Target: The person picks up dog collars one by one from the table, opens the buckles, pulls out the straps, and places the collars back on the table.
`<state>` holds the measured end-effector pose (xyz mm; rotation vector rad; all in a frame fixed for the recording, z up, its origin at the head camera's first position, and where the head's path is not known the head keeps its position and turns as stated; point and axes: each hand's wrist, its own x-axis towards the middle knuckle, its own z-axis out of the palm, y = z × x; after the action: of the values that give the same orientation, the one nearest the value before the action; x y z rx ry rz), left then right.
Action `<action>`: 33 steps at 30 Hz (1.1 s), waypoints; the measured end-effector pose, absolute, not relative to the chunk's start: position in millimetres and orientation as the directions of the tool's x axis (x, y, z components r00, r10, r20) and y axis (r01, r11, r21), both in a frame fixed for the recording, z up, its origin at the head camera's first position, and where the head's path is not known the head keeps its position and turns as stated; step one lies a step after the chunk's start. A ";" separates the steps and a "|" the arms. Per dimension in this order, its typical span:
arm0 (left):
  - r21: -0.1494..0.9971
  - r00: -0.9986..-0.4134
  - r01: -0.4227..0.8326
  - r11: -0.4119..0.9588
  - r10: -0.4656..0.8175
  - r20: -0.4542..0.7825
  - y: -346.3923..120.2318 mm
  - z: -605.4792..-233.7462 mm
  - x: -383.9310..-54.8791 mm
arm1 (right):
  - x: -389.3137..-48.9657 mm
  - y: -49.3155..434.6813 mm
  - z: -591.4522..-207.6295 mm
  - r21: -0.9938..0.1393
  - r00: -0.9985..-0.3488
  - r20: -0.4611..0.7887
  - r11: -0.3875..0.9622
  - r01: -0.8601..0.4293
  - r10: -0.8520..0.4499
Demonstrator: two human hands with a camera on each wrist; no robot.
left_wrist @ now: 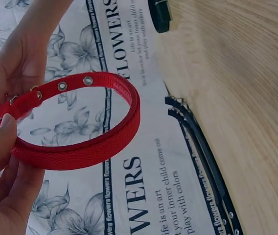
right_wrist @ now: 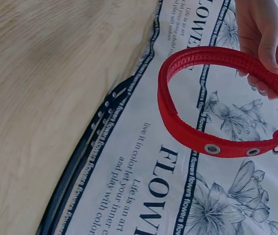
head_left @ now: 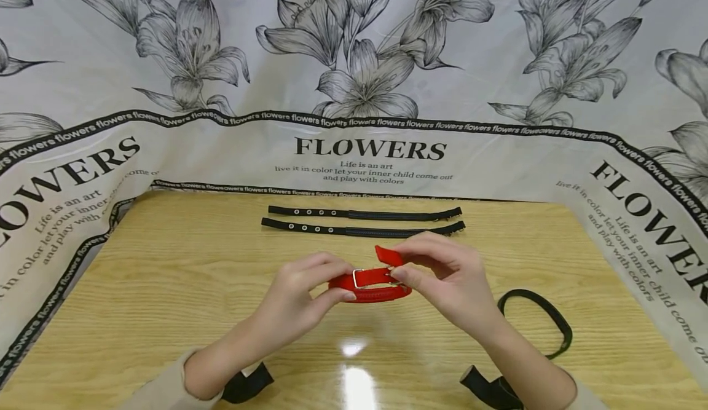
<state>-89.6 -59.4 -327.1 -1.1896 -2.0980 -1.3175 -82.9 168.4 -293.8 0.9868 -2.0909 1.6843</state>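
Note:
Both hands hold a red collar (head_left: 376, 296) up over the table, bent into a loop. My left hand (head_left: 304, 293) pinches its left side between thumb and fingers, beside a rectangular metal ring (head_left: 356, 279). On the right, my right hand (head_left: 456, 275) grips the collar near its metal fittings, and a short red strap end (head_left: 389, 256) sticks up by the fingers. Eyelets (left_wrist: 62, 86) line one stretch of the band in the left wrist view. A padded inner face (right_wrist: 202, 58) shows in the right wrist view.
Two black collars (head_left: 310, 228) with eyelets lie straight, side by side, at the back of the wooden table (head_left: 182, 244). Another black collar (head_left: 565, 330) lies looped to the right, partly behind the right forearm. A white flower-printed cloth (head_left: 232, 152) borders the table.

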 end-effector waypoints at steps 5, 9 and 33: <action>0.550 -0.575 0.811 0.201 0.445 0.686 -59.8 -330.4 -90.4 | -84.8 172.2 -298.7 -0.733 -0.715 0.577 0.134 -0.667 -0.395; 0.590 -0.611 0.782 0.198 0.425 0.667 -62.5 -333.7 -91.1 | -85.7 180.0 -305.5 -0.635 -0.679 0.581 0.272 -0.723 -0.448; 0.747 -0.752 0.633 0.202 0.389 0.532 -70.6 -335.7 -89.1 | -85.7 189.6 -326.9 -0.787 -0.776 0.442 0.221 -0.576 -0.450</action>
<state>-89.1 -70.6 -335.7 -0.9766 -2.2494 -1.5738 -85.7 189.6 -326.9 0.9970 -2.3593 1.6048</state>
